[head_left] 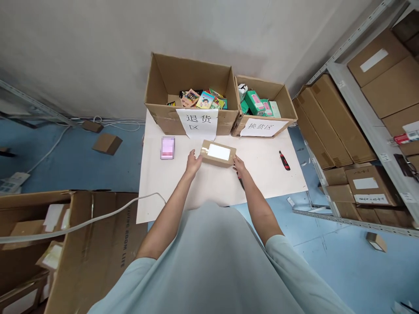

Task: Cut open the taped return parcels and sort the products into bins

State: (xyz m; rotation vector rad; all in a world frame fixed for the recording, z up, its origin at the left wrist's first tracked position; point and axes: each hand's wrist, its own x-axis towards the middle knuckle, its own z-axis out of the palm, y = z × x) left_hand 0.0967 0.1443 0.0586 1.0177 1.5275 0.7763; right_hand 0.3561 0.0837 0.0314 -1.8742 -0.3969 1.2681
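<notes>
A small brown carton (218,152) with a blank-looking white label lies at the middle of the white table (157,183). My right hand (239,164) pinches the carton's right end. Beside its left end is my left hand (194,163), fingers apart, holding nothing. A dark, thin tool (241,181) lies partly hidden by my right hand and forearm. Behind the carton stand two open cardboard boxes with paper signs: the larger left box (163,120) holds colourful small packs (205,100), and the right box (236,118) holds green and white packs (254,103).
A pink-screened device (168,148) lies at the table's left, and a red-black cutter (284,161) at its right. A white cable (114,212) crosses the near left edge. Shelves with cartons (368,183) stand right; a large open box (98,226) stands at lower left.
</notes>
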